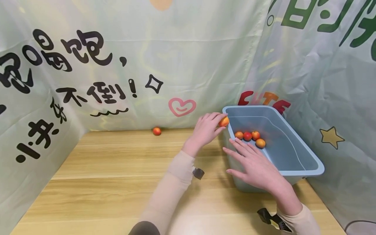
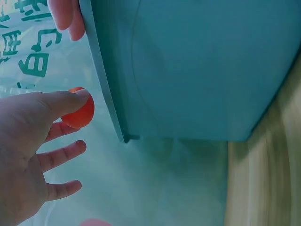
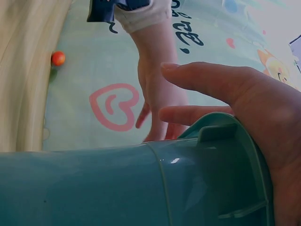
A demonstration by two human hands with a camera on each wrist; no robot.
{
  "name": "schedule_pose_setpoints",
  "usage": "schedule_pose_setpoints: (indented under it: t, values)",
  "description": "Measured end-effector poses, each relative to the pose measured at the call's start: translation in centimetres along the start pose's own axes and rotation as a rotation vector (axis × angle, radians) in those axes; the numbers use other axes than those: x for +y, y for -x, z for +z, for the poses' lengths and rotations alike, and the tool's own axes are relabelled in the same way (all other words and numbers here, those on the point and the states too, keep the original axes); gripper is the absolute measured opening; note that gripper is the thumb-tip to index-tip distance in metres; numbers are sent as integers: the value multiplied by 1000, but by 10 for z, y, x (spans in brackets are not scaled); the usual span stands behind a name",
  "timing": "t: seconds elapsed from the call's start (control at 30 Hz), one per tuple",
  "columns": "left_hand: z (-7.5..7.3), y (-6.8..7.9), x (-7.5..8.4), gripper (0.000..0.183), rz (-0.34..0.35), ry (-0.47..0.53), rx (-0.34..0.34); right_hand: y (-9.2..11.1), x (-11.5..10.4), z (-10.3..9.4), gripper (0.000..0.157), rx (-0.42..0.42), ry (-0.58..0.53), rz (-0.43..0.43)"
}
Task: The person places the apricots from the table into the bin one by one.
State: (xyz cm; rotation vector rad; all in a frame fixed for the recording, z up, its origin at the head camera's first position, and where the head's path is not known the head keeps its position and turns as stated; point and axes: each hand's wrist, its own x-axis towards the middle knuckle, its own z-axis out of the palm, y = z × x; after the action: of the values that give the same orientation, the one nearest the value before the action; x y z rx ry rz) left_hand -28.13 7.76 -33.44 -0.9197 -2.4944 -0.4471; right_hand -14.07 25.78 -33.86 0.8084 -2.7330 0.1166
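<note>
My left hand (image 1: 205,130) pinches a small round orange-red fruit (image 1: 224,121) between thumb and index finger, right at the left rim of a blue-grey plastic tub (image 1: 296,142). In the left wrist view the other fingers spread loosely below the fruit (image 2: 83,114). My right hand (image 1: 255,163) is over the tub's near left edge, fingers extended and holding nothing; in the right wrist view it overlaps the tub's rim. Inside the tub, several similar fruits (image 1: 247,136) lie grouped at the far left of the floor.
One more red-orange fruit (image 1: 157,131) sits on the wooden table (image 1: 117,166) at its back edge, against a printed cloth backdrop (image 1: 199,58). The cloth also rises along the left and right sides. The tub stands at the table's right.
</note>
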Motion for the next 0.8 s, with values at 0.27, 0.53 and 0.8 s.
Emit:
schedule_pose_setpoints:
  t: [0.27,0.53,0.8]
  values:
    - [4,-17,13,53,37,-6,-54,0,0,0,68,18,10,-19]
    - [12,-21,20,55,95,-15,-87,1,-1,-1,70,6,3,-10]
    - [16,-21,21,54,91,19,-84,1,-1,-2,69,-22,-1,9]
